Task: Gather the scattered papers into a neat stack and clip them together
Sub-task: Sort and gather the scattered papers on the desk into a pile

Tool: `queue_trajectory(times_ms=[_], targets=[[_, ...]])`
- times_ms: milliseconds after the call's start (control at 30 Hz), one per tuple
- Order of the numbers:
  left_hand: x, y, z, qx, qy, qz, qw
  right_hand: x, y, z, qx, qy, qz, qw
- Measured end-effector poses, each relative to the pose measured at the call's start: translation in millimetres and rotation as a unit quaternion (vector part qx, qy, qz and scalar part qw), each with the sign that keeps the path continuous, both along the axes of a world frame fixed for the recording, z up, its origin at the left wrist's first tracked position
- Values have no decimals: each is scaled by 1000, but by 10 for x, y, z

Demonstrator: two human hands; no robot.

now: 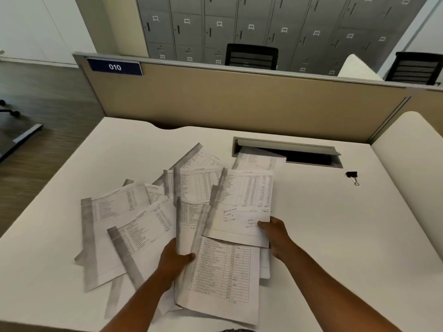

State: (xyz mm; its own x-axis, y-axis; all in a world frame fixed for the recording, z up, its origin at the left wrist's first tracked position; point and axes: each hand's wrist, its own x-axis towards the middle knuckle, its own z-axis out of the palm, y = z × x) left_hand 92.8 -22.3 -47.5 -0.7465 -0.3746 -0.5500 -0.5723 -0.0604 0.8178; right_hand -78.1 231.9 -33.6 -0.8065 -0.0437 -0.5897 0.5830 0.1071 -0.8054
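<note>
Several printed sheets [124, 216] lie fanned and overlapping across the middle of the white desk [335, 236]. A partial stack [220, 274] sits near the front edge. My left hand [176, 258] grips the stack's left edge, thumb on top. My right hand [275, 233] pinches the lower right corner of a sheet with handwriting [239, 212], which rests tilted over the stack. One more sheet [261, 160] lies farther back, its top edge at the cable slot. A black binder clip [352, 176] rests apart on the desk, far right of the papers.
An open cable slot with a grey flap [287, 149] is set in the desk's back. A tan partition [239, 101] with a "010" label [115, 67] stands behind. Beyond it are office chairs [251, 56] and grey lockers [239, 20].
</note>
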Motion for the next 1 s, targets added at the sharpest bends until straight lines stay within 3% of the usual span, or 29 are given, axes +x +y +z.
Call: queue_trajectory(times_ms=[167,367,567,700,1000], targets=[[-13,-2,-63,-30,-5,28,999,-33,43,28,31,24,-9,999],[-46,-35,-45,-13,-28,30,999,-132,319,101,7,28,-106,994],[-65,-28,-94,-19,-26,65,997,-246,615,360,-130,21,-216,968],[-32,-30,-141,-28,7,43,999,-321,640,540,-217,29,-213,952],[-99,-25,-123,-49,-19,36,998,-258,375,718,-356,14,-200,913]])
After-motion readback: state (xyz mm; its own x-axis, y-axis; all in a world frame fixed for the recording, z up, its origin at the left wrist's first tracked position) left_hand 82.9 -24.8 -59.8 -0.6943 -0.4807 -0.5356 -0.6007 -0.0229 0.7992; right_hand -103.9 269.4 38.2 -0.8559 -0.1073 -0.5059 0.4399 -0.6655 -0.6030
